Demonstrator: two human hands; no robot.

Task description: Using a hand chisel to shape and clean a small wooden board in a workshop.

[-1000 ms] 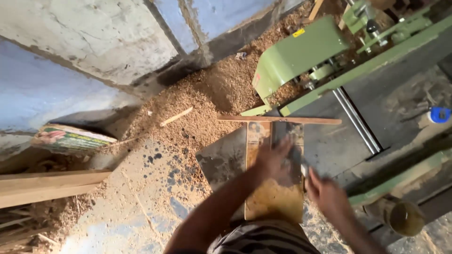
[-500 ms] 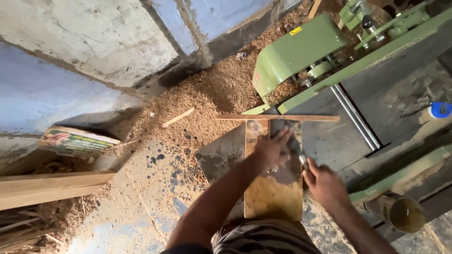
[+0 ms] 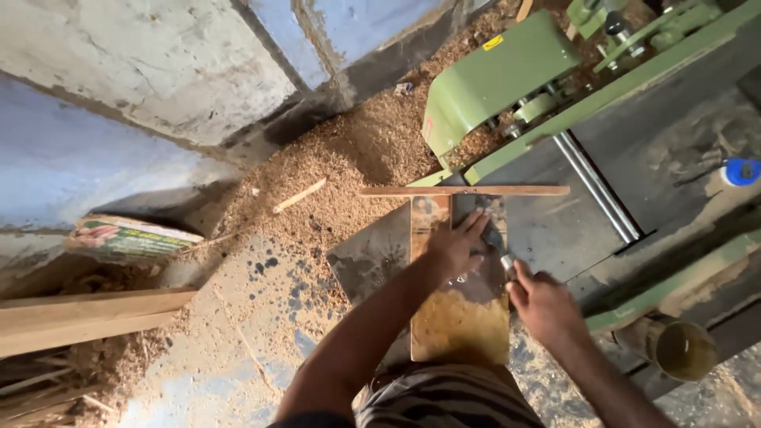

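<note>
Two bare hands, both mine, work over a wooden board seen from my head camera, looking straight down. My left hand lies flat on the board's upper half, fingers spread and pressing down, gripping nothing. My right hand is at the board's right edge, curled around a small metal-tipped tool whose dark blade slants up across the board's top right corner, just beside my left fingertips. I cannot tell exactly what kind of tool it is.

The board is yellowish and stained, lying lengthwise away from me on a grey machine table. Its far end touches a thin wooden strip laid crosswise, so the two form a T shape.

Beyond the strip sits a green machine housing with a long green rail running to the upper right. Sawdust is heaped between the machine and the wall on the left. A thick timber plank lies at far left, near a printed cardboard box. A blue cap shows at the right edge, and an open tin can stands at lower right.
</note>
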